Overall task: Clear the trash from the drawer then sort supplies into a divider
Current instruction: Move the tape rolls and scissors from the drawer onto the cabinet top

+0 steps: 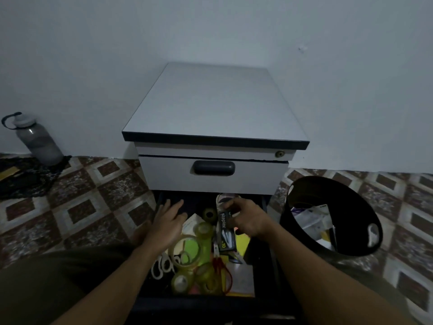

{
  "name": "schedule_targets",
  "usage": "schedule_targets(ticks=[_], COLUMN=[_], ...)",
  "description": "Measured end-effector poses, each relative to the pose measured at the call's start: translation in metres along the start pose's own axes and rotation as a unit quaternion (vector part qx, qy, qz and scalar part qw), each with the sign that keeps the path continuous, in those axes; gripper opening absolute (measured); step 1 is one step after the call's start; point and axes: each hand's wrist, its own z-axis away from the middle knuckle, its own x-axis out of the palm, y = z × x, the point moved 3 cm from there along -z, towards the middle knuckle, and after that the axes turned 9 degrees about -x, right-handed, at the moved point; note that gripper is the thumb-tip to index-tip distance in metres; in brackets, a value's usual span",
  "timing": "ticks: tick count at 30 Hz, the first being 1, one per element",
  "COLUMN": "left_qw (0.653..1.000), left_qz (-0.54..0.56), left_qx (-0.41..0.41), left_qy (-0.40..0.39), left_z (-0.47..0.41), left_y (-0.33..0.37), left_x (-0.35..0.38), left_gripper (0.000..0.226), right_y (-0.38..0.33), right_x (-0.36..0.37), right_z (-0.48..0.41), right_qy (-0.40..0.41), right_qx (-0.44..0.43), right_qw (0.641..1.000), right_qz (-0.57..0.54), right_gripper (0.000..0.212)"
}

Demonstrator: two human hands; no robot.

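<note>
The lower drawer (160,202) of a white cabinet stands pulled out, full of clutter. My right hand (248,219) grips a black stapler box (226,233) near the drawer's back right, above a yellow pad (242,242). My left hand (167,221) hovers flat with fingers spread over the drawer's left side, holding nothing. Several rolls of clear tape (203,229) and a larger roll with a green core (185,250) lie in the middle. White-handled scissors (161,266) lie at the left, red-handled scissors (220,266) at the centre. A white paper (191,222) lies under my left hand.
A black trash bin (351,250) holding crumpled papers stands on the tiled floor right of the drawer. The closed upper drawer (213,174) overhangs the back of the open one. A grey water bottle (37,139) and a dark cloth (28,177) sit at the far left by the wall.
</note>
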Motion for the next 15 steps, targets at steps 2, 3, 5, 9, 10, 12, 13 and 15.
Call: schedule_targets(ticks=[2,3,5,9,10,12,13,15], left_qw=[0.999,0.998,0.995,0.984,0.982,0.976,0.974,0.968], left_qz=[0.031,0.043,0.058,0.09,0.093,0.089,0.09,0.092], left_qx=[0.014,0.019,0.035,0.044,0.051,0.063,0.07,0.079], left_qy=[-0.024,-0.04,-0.072,-0.146,-0.159,-0.186,-0.198,-0.22], left_z=[0.006,0.009,0.016,0.013,0.012,0.01,0.006,0.005], left_y=[0.014,0.022,0.041,0.071,0.077,0.086,0.089,0.096], left_x=[0.019,0.031,0.055,0.116,0.131,0.158,0.172,0.195], left_gripper=[0.048,0.047,0.044,0.043,0.044,0.047,0.049,0.053], right_y=[0.0,0.002,0.009,0.024,0.028,0.036,0.04,0.048], right_x=[-0.021,-0.031,-0.051,-0.088,-0.097,-0.112,-0.119,-0.132], right_z=[0.008,0.013,0.021,0.035,0.038,0.044,0.047,0.052], right_qy=[0.005,0.003,-0.004,-0.011,-0.01,0.003,0.013,0.031], right_qx=[0.01,0.015,0.025,0.05,0.061,0.079,0.085,0.089], right_qw=[1.0,1.0,0.999,0.994,0.993,0.994,0.994,0.994], right_qz=[0.016,0.026,0.047,0.099,0.099,0.082,0.071,0.06], right_gripper=[0.031,0.032,0.034,0.035,0.034,0.036,0.038,0.04])
